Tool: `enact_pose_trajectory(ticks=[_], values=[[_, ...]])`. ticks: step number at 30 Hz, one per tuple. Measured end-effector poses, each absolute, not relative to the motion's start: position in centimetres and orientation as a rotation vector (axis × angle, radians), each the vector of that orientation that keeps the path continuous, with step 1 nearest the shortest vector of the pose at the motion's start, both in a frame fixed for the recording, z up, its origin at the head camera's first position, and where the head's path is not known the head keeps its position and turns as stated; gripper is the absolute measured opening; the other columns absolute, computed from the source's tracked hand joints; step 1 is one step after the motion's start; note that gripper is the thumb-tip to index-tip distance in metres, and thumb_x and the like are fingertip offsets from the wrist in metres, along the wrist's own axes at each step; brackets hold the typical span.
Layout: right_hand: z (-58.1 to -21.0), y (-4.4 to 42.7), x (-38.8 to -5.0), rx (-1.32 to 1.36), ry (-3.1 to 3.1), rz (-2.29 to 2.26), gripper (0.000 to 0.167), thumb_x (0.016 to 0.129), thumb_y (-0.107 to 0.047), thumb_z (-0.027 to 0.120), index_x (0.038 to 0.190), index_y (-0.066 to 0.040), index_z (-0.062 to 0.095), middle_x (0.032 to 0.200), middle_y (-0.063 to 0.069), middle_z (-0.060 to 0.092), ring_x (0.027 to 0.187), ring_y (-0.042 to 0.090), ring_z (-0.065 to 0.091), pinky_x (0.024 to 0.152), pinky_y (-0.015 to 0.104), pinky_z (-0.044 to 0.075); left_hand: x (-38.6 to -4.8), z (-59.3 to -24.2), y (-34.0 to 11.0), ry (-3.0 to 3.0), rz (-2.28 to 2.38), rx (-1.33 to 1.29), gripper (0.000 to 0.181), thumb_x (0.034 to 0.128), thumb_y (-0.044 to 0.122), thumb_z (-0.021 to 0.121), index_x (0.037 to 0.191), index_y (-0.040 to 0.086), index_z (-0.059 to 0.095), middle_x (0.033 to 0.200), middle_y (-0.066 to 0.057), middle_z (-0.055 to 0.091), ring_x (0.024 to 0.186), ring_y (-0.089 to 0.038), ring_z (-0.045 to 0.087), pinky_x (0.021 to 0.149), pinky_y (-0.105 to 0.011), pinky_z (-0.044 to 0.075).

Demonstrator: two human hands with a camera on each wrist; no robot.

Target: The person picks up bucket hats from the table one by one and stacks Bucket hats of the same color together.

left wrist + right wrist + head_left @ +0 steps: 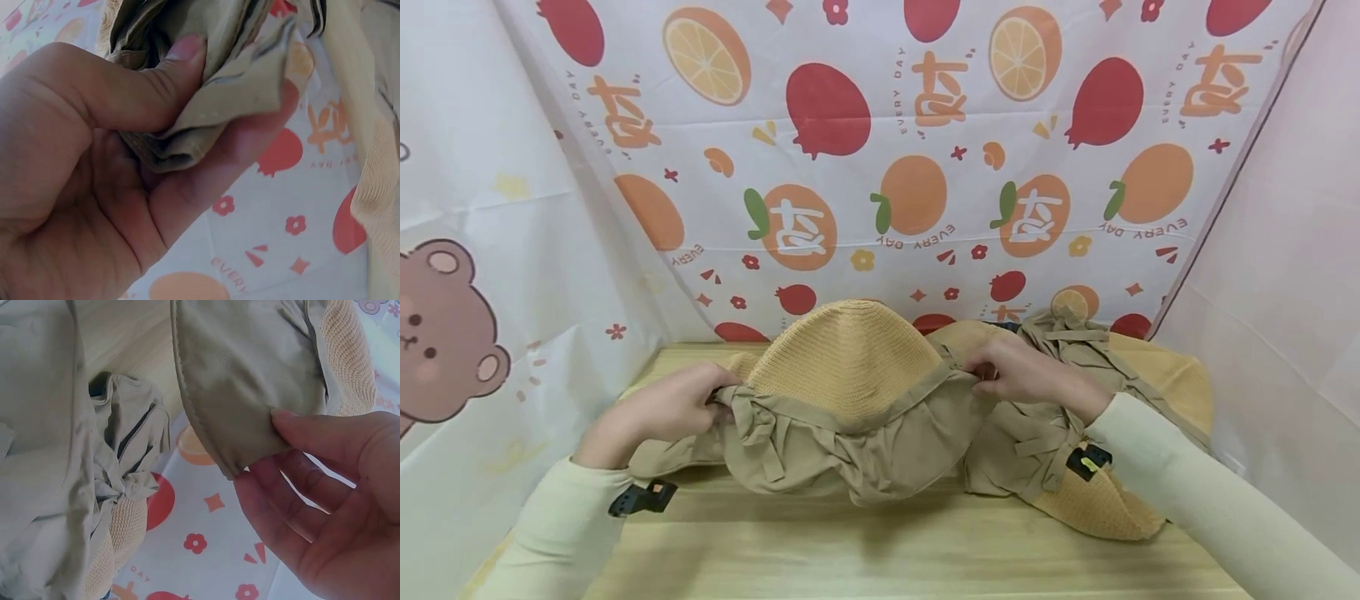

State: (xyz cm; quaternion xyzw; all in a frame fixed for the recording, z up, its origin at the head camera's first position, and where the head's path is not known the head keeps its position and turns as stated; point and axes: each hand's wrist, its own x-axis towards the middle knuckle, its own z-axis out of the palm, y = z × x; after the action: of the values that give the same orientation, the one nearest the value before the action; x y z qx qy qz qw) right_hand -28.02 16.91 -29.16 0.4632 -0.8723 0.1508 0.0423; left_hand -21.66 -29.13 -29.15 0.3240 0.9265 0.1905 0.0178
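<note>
A sun hat with a yellow knitted crown and a khaki cloth brim is held up above the table, its brim hanging in folds toward me. At the left end, near a tied bow, my left hand pinches the cloth. The left wrist view shows the thumb pressing folded khaki cloth against the fingers. My right hand grips the brim's right end. In the right wrist view the thumb lies over the brim cloth, with the fingers behind it.
More khaki and yellow hats lie overlapping on the right, partly under my right forearm. Another khaki brim shows at the left behind the held hat. The wooden table meets a fruit-printed curtain at the back and white side curtains.
</note>
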Motion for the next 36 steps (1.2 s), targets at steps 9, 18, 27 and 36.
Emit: enact_pose_trajectory(ticks=[9,18,27,36], values=[[-29.5,15.0,-28.3,1.268,-2.648,0.444,0.018,0.088,-0.007,0.076,0.078,-0.020,0.068,0.079,-0.006,0.068,0.076,0.008,0.061,0.068,0.027,0.048,-21.7,-27.8,-30.8,2.940,0.551,0.855,0.030,0.0840,-0.008,0.069,0.075,0.020,0.063,0.068,0.012,0.056,0.059,0.003,0.053,0.061,-0.021,0.047],[-30.2,12.4,-29.3,1.308,-2.691,0.503,0.012,0.092,-0.005,0.069,0.085,-0.014,0.068,0.076,-0.004,0.061,0.070,0.006,0.050,0.065,0.023,0.043,-22.0,-26.6,-33.0,2.985,0.519,0.748,0.022,0.0865,-0.008,0.062,0.097,0.009,0.072,0.073,0.006,0.059,0.055,-0.001,0.049,0.058,-0.022,0.044],[-30.5,9.1,-30.3,1.358,-2.706,0.607,0.011,0.095,0.004,0.060,0.093,-0.006,0.064,0.080,0.003,0.062,0.070,0.010,0.048,0.064,0.022,0.041,-22.5,-26.1,-35.7,3.017,0.556,0.646,0.027,0.0922,-0.006,0.063,0.117,0.003,0.070,0.076,0.004,0.068,0.053,-0.003,0.058,0.057,-0.025,0.052],[-31.1,5.8,-31.6,1.365,-2.769,0.662,0.008,0.099,0.000,0.059,0.101,-0.004,0.065,0.098,0.009,0.071,0.084,0.014,0.060,0.073,0.024,0.050,-23.4,-26.2,-38.9,3.231,0.293,0.635,0.013,0.0879,0.003,0.076,0.098,0.011,0.073,0.081,0.006,0.063,0.073,-0.002,0.050,0.067,-0.026,0.044]])
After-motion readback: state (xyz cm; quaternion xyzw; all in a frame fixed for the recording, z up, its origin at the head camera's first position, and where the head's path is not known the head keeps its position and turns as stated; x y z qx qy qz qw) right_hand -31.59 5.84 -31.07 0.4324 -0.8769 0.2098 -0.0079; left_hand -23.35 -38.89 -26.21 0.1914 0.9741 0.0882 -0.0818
